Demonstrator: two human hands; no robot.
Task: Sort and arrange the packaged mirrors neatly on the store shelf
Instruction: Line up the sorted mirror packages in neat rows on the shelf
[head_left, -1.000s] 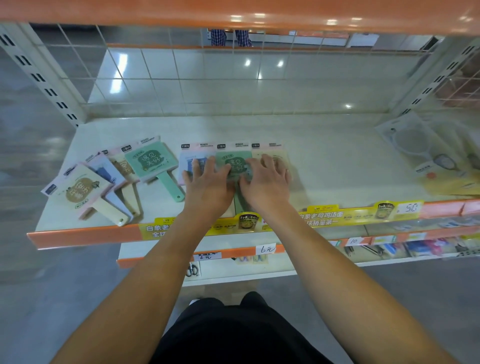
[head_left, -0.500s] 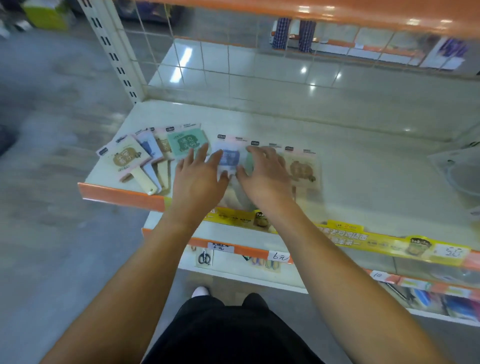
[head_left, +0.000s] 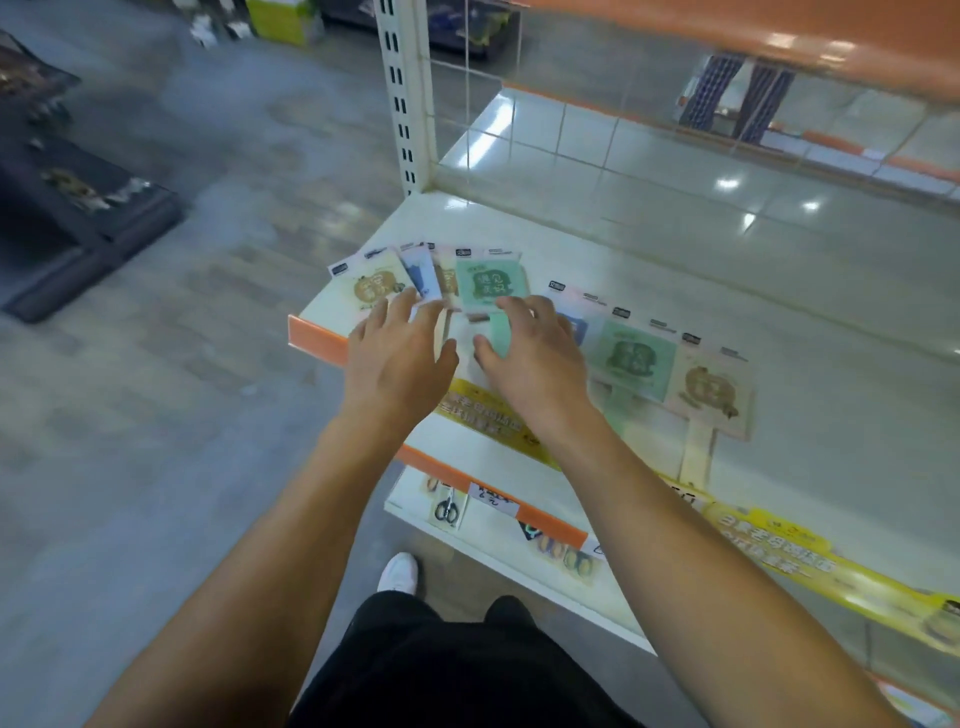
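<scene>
Hovering hands (head_left: 467, 358) (fingers spread) over mirrors (head_left: 491, 283) near shelf (head_left: 779, 322) edge.

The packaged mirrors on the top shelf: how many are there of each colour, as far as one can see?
Green mirrors: 2
Beige mirrors: 3
Blue mirrors: 2, the second mostly hidden under the right hand
Total: 7 visible; overlaps may hide more.
</scene>
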